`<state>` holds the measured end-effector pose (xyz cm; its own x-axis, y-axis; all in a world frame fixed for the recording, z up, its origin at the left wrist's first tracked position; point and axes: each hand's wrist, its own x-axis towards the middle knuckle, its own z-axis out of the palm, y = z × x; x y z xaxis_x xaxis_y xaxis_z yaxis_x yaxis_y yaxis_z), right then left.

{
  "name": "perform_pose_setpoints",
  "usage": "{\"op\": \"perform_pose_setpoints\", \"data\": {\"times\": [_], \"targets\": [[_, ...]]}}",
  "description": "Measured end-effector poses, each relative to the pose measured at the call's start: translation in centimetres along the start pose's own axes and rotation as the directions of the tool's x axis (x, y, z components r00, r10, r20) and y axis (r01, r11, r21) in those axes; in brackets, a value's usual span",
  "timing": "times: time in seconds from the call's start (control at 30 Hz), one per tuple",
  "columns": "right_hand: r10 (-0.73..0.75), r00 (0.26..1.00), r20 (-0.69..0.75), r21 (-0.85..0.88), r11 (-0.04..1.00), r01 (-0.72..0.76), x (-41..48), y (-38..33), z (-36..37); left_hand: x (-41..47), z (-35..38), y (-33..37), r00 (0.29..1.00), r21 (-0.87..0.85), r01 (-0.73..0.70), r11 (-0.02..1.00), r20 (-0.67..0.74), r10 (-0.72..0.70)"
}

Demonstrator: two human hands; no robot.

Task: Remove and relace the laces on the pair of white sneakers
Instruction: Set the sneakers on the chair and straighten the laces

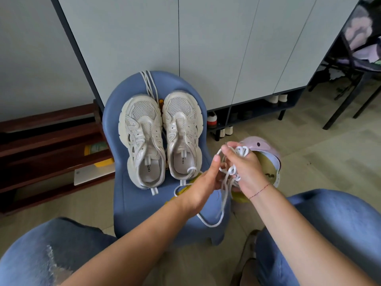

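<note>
Hands together, right of the blue stool (pixel 132 203): right hand (pixel 246 174) has the white lace (pixel 241 151) coiled round its fingers, left hand (pixel 203 185) grips its strands. The unlaced white sneakers (pixel 144 139) sit ahead-left, toes away, heels close; the left hand's nearer.

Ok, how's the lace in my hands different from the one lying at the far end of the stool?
The held lace is bunched in loops round the right hand, the left hand gripping it too, one long loop hanging; the far lace lies folded in straight strands on the stool past the sneakers' toes. The held lace is gripped; the far lace lies untouched. Both are white.
</note>
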<state>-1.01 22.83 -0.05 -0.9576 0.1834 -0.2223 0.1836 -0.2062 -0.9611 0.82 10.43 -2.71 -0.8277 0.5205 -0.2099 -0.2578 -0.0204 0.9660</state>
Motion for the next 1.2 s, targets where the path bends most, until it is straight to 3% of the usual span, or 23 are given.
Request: {"op": "perform_pose_setpoints", "data": {"times": [0.1,0.23,0.37,0.5,0.6,0.67,0.77,0.87,0.97,1.03,1.1,1.2], "targets": [[-0.048,0.994,0.1,-0.007,0.999,0.049,0.5,-2.1,-0.2,-0.2,-0.7,0.7,0.997,0.025,0.041,0.999,0.058,-0.043],[0.001,0.984,0.18,-0.014,1.0,0.002,1.4,-3.6,-0.9,-0.5,-1.6,2.3,0.999,-0.023,0.033,0.999,0.005,-0.033],[0.033,0.978,0.208,0.264,0.961,-0.088,2.1,-3.4,-0.5,-0.8,-2.4,3.4,0.998,-0.074,0.033,0.997,-0.053,-0.037],[0.015,0.912,0.411,0.531,0.809,-0.252,1.7,-3.1,-0.2,-0.9,-2.8,3.3,0.996,-0.1,0.053,0.994,-0.07,-0.06],[0.082,0.934,0.347,0.601,0.745,-0.289,1.5,-3.5,0.2,-0.9,-2.9,3.5,0.994,-0.105,0.067,0.992,-0.075,-0.075],[0.113,0.939,0.324,0.508,0.816,-0.274,1.5,-3.7,0.2,-0.9,-3.0,3.9,0.993,-0.116,0.08,0.99,-0.082,-0.09],[0.058,0.941,0.334,0.139,0.984,-0.11,1.3,-3.4,-0.2,-0.9,-3.6,4.6,0.991,-0.16,0.071,0.985,-0.098,-0.087],[0.053,0.906,0.42,-0.092,0.996,-0.016,0.7,-2.9,-0.1,-0.9,-4.3,5.1,0.987,-0.201,0.05,0.978,-0.14,-0.08],[0.134,0.858,0.496,-0.338,0.94,0.049,0.6,-1.8,0.2,-0.9,-4.7,5.2,0.984,-0.197,0.03,0.98,-0.165,-0.063],[0.146,0.856,0.496,-0.383,0.922,0.064,0.3,-1.5,0.4,-1.0,-4.8,5.2,0.984,-0.195,0.02,0.981,-0.17,-0.054],[0.117,0.896,0.429,-0.256,0.967,-0.004,0.1,-2.0,0.5,-1.1,-4.8,5.3,0.986,-0.21,0.0,0.978,-0.165,-0.035],[0.058,0.947,0.316,0.196,0.973,-0.125,0.7,-3.2,0.0,-1.2,-4.8,5.4,0.986,-0.233,-0.014,0.972,-0.162,-0.024]]}}
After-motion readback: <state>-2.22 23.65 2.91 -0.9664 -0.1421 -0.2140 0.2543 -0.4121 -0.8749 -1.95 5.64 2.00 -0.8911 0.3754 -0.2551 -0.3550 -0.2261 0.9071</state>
